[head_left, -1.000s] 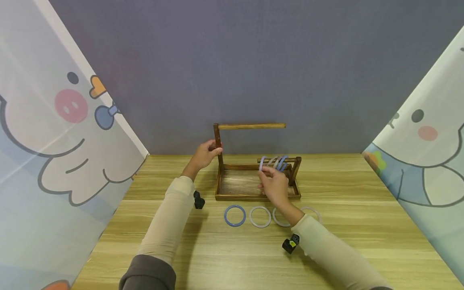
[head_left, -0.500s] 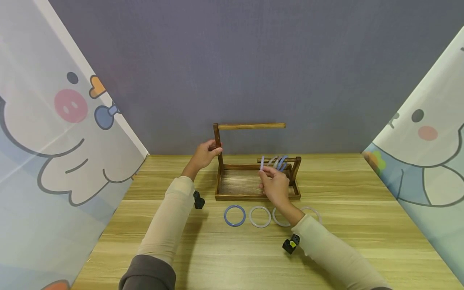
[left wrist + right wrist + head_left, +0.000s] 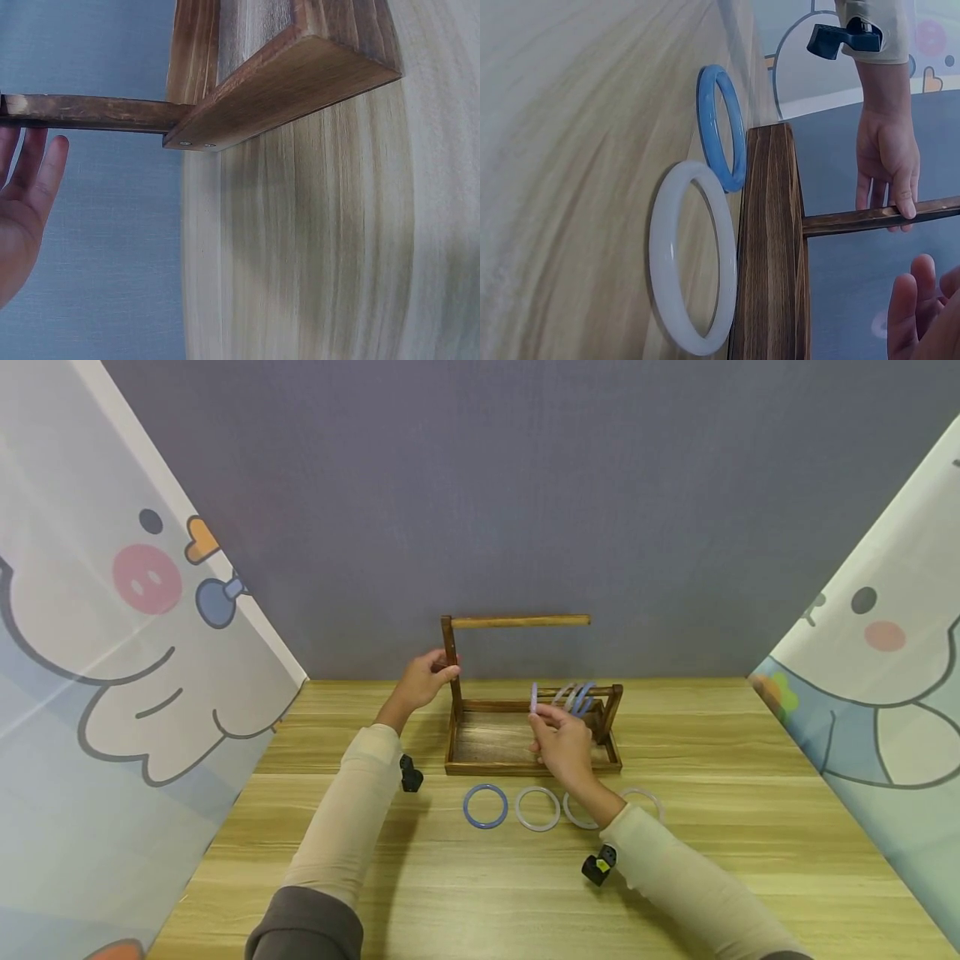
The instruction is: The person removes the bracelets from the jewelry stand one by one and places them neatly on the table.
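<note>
In the head view, a wooden rack [image 3: 495, 769] stands on the counter [image 3: 480, 893]. The left hand [image 3: 422, 681] grips the rack's tall post [image 3: 450, 642], at the rack's left end, thumb in front and fingers behind; an upper bar [image 3: 521, 622] runs rightward from the post's top. The right hand [image 3: 564, 745] pinches a lavender bangle [image 3: 534, 698] at the free end of the rack's lower bar [image 3: 604, 692]; whether the ring encircles that bar cannot be told. Farther along the lower bar, toward the rack's right end, hang several blue and pale bangles [image 3: 582, 697]. On the near side of the rack, a blue bangle [image 3: 486, 826], a white bangle [image 3: 537, 828] and two more pale rings [image 3: 648, 793] lie in a row, one partly behind the right forearm.

In the left wrist view, the fingers of the left hand lie against the rack's post, away from its base.

In the right wrist view, the blue and white bangles lie flat beside the rack's base. The left thumb crosses the post; the right fingers are bent at the corner, their hold unclear from here.
</note>
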The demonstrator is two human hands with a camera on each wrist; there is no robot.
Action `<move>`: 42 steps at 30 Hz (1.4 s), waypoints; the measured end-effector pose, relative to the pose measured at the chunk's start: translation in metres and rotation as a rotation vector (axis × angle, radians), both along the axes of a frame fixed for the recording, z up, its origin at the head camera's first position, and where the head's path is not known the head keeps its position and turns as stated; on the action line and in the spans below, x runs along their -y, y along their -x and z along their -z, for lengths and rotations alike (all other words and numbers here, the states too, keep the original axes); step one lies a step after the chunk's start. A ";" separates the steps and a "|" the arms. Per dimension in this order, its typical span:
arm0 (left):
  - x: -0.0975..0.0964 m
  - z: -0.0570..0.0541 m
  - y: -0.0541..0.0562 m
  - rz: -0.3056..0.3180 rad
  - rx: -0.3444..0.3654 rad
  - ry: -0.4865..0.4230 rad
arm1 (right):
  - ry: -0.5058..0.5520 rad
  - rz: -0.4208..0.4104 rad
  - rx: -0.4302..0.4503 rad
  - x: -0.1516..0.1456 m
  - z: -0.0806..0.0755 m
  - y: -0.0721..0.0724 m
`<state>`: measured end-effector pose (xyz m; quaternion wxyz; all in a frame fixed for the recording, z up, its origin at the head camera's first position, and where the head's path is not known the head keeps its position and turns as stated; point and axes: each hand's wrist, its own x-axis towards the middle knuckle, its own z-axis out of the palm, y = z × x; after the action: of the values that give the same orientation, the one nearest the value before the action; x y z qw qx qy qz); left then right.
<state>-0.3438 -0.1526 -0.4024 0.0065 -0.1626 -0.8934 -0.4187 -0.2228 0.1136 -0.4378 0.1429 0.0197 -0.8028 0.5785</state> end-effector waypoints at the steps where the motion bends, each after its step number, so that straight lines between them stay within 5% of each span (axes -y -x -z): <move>1: 0.000 0.000 0.000 -0.001 -0.001 0.001 | 0.000 0.000 -0.001 0.001 0.000 0.000; 26: 0.000 0.000 0.000 -0.003 -0.007 0.004 | -0.024 -0.117 -0.030 0.001 0.000 -0.005; 42: 0.000 0.000 -0.001 -0.012 0.013 0.004 | -0.280 -0.306 -0.113 -0.006 0.012 -0.018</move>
<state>-0.3432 -0.1522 -0.4029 0.0030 -0.1545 -0.8954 -0.4177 -0.2051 0.1198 -0.4496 0.0942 0.1933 -0.8537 0.4743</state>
